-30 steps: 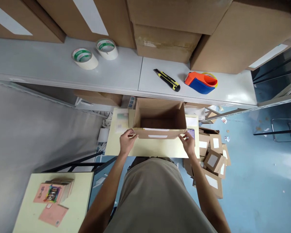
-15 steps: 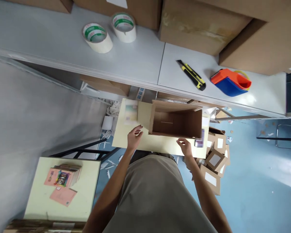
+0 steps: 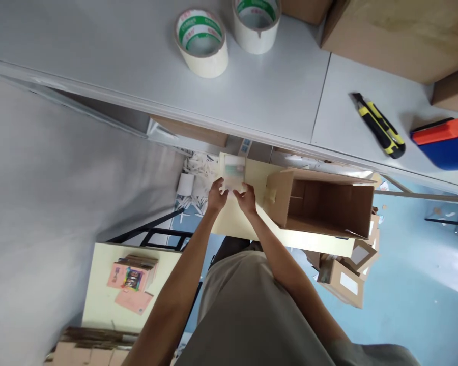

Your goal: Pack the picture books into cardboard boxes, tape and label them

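A flat, pale printed item, like a booklet or a pack of paper, lies at the left end of the cream table. My left hand is at its near left corner, fingers curved and apart. At the near right corner is my right hand, its thumb pointing toward the left thumb. Both hands look open; whether the fingertips touch the item is unclear. To the right stands an open cardboard box, its inside facing up and apparently bare.
Two tape rolls, a yellow-black utility knife and an orange-blue tape dispenser sit on the grey shelf ahead. Labelled cartons are piled on the floor at right. Pink books lie on a side table.
Both hands have left the box's near side and moved to the pale printed item on the left. The box now sits farther right in view, partly because the camera has shifted.
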### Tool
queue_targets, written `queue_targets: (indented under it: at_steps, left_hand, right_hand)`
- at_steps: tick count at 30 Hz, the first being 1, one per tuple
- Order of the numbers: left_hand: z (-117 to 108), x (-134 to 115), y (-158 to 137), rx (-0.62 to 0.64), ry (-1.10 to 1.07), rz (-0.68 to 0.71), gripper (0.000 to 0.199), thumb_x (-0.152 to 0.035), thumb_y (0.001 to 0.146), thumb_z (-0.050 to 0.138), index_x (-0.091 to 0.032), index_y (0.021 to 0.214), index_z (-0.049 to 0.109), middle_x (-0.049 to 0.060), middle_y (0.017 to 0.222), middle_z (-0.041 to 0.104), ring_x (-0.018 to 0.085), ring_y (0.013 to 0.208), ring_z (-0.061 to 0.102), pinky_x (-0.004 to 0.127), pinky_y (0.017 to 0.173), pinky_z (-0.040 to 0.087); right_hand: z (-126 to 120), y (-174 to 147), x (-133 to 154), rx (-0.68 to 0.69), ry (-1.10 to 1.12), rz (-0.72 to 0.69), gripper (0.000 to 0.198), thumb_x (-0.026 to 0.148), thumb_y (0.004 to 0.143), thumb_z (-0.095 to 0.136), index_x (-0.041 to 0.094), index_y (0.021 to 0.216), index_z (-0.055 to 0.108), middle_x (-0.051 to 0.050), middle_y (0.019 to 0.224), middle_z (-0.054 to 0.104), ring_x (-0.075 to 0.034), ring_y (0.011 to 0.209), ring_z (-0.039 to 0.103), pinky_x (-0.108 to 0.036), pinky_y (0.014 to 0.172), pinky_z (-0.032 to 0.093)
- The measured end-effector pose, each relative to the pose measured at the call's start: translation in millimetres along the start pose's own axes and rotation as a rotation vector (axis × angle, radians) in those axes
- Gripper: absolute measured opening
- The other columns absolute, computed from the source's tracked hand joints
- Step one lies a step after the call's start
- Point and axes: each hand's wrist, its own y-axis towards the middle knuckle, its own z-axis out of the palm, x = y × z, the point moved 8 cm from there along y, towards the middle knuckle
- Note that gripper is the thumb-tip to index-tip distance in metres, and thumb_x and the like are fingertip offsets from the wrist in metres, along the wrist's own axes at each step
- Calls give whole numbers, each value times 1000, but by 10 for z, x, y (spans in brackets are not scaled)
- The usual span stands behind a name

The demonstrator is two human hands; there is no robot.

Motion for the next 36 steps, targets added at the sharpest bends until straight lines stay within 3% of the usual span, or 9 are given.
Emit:
queue_targets:
  at_steps: [4, 8, 13, 17, 20, 25, 28, 32, 36]
  left_hand:
    - [85, 118, 150, 81, 30, -22, 64, -13, 84, 72, -16, 148, 65, 21, 154, 64, 38, 143, 63, 56, 116, 58]
    - [130, 122, 142, 107, -13, 21, 63, -20, 83, 77, -21, 146, 68, 18, 155, 65, 38, 152, 55, 58, 124, 51]
    - [39, 31, 69, 86, -53, -25, 43, -24, 89, 69, -17, 131, 76, 18, 148, 71, 36, 148, 61, 55, 126, 49]
    - [-392, -220, -67, -45, -131, -9, 36, -29, 91, 61, -19, 121, 79, 15, 155, 69, 32, 148, 62, 51, 127, 47]
    - [-814, -580, -277, -117, -318, 63, 47, -38, 90, 59, -20, 130, 75, 13, 144, 75, 32, 135, 71, 47, 114, 58]
    - [-981, -1597, -877, 137, -540, 260, 51, -48, 82, 76, -22, 126, 77, 9, 113, 82, 34, 113, 78, 45, 100, 64]
    - [-718, -2180, -1294, 209, -359, 305, 45, -50, 78, 89, -20, 110, 80, 7, 102, 82, 31, 100, 78, 41, 91, 65]
    - [-151, -2890, -1764, 224, -123, 471, 41, -59, 91, 78, -20, 103, 79, 6, 97, 79, 25, 90, 74, 33, 84, 62]
    - [378, -3434, -2045, 192, 61, 687, 34, -51, 102, 67, -21, 108, 80, 7, 105, 79, 25, 99, 73, 32, 94, 59]
  right_hand:
    - [86, 409, 40, -89, -99, 160, 48, 30, 96, 73, 9, 137, 62, -24, 139, 66, -34, 130, 64, -43, 111, 53]
    - [66, 434, 121, -108, -118, 217, 34, 28, 98, 68, 19, 130, 63, -18, 130, 68, -33, 118, 66, -47, 106, 55]
    - [119, 173, 549, -61, -183, 119, 23, 21, 103, 56, 25, 124, 64, -11, 120, 70, -28, 107, 69, -40, 97, 57]
    - [-24, -331, 1034, -27, -109, -117, 23, 23, 104, 52, 26, 123, 64, -9, 121, 70, -24, 97, 71, -35, 88, 58]
    - [-406, -871, 1326, 25, 160, -283, 18, 39, 107, 54, 27, 119, 62, -5, 116, 72, -17, 72, 70, -31, 70, 56]
    - [-1373, -1589, 1474, 43, 574, -332, 39, 64, 100, 71, 28, 114, 62, 0, 102, 73, -11, 54, 60, -26, 49, 48]
    - [-1948, -1774, 1384, -27, 667, -363, 42, 65, 96, 77, 28, 109, 62, 1, 98, 72, -9, 51, 56, -26, 48, 49]
    - [-2659, -1821, 1023, -150, 643, -389, 41, 63, 94, 80, 26, 106, 65, 1, 94, 72, -9, 54, 57, -25, 49, 51]
    - [-3418, -1796, 433, -297, 530, -334, 50, 64, 92, 80, 25, 122, 69, -7, 118, 77, -11, 61, 66, -27, 53, 56]
